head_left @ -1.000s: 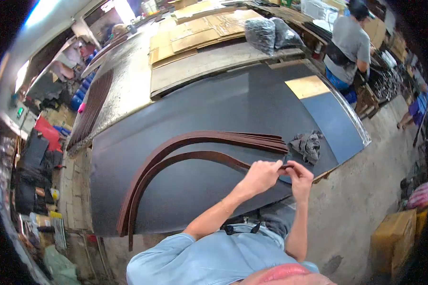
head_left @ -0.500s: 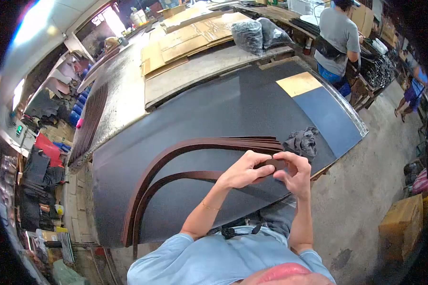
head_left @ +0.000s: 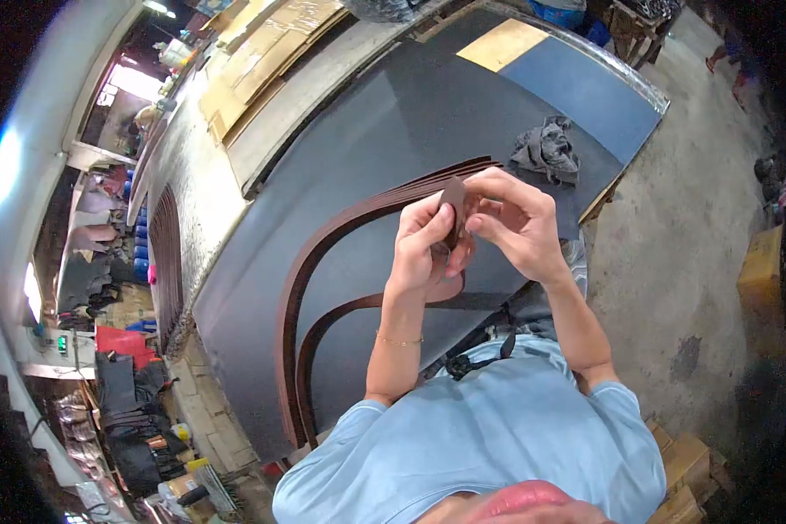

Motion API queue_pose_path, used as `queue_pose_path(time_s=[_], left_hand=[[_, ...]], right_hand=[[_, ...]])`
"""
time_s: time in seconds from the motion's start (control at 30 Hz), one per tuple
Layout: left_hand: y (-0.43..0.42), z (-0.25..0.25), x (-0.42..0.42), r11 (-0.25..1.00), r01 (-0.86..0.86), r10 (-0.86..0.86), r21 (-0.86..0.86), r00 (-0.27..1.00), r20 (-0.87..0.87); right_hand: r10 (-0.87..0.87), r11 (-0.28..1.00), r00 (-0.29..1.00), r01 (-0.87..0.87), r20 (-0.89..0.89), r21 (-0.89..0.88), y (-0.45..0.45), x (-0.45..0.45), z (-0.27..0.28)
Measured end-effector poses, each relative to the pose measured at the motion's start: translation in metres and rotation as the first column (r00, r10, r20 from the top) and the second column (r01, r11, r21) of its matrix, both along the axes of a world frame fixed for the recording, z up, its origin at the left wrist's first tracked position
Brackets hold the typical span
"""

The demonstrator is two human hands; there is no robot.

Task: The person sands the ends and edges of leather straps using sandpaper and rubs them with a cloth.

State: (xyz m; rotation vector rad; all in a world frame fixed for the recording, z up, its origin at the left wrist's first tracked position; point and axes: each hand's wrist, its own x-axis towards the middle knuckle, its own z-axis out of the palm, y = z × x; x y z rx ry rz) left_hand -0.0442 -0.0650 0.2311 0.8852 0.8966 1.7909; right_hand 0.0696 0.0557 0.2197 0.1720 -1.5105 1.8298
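My left hand (head_left: 424, 240) is closed around the end of a long brown leather-like strip (head_left: 452, 203), thumb pressed on its face, and the end stands up between my hands. My right hand (head_left: 517, 218) is curled at the same end, index finger and thumb at its edge; the exact contact is partly hidden. From my hands the strip loops back left over the dark table. Beyond it lies a curved stack of similar brown strips (head_left: 323, 236), several layers on edge. A crumpled dark grey cloth (head_left: 546, 150) rests just past my right hand.
The dark tabletop (head_left: 384, 131) carries a blue sheet (head_left: 585, 96) and a tan piece (head_left: 502, 44) at its far right. Cardboard sheets (head_left: 262, 61) lie on the neighbouring surface, with more brown strips (head_left: 166, 262) at left. Cardboard boxes (head_left: 686, 463) stand on the floor at right.
My view has tilted down and turned. The strip's end has been raised and turned upright between my hands, and my right hand has shifted from a level pinch to its side.
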Motion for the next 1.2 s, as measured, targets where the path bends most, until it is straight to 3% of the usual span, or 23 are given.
queue_pose_path(time_s=[0.13, 0.43, 0.5, 0.63, 0.7, 0.8, 0.93, 1.2], left_hand=[[-0.005, 0.001, 0.003, 0.997, -0.066, 0.067, -0.031, 0.996, 0.056], [-0.004, 0.001, 0.011, 0.990, -0.137, 0.136, -0.018, 0.990, -0.033], [-0.004, -0.002, 0.011, 0.990, -0.138, 0.138, 0.007, 0.989, -0.052], [-0.005, -0.005, 0.009, 0.997, -0.065, 0.063, 0.050, 0.998, 0.031], [-0.004, 0.001, 0.011, 0.994, -0.112, 0.112, 0.000, 0.994, 0.018], [-0.004, 0.001, 0.011, 0.990, -0.141, 0.141, 0.002, 0.990, -0.004], [-0.004, -0.002, 0.012, 0.989, -0.145, 0.145, 0.002, 0.989, -0.019], [-0.005, 0.000, 0.018, 0.955, -0.298, 0.283, -0.005, 0.912, -0.298]], right_hand=[[-0.031, 0.999, 0.998, 0.033, 0.063, -0.026, -0.012, -0.005, 0.008], [-0.104, 0.993, 0.994, 0.105, 0.037, -0.045, -0.020, -0.006, 0.007], [0.020, 0.978, 0.996, -0.001, 0.089, -0.209, -0.018, -0.002, 0.007], [0.084, 0.970, 0.993, -0.063, 0.080, -0.234, -0.017, 0.000, 0.006], [-0.021, 0.998, 1.000, 0.021, 0.004, -0.058, -0.017, -0.004, 0.004], [-0.053, 0.999, 0.998, 0.053, 0.023, 0.002, -0.017, -0.004, 0.005], [-0.057, 0.997, 0.998, 0.057, 0.013, -0.059, -0.021, -0.007, 0.004], [-0.037, 0.984, 0.998, 0.028, -0.045, -0.174, -0.021, -0.009, -0.004]])
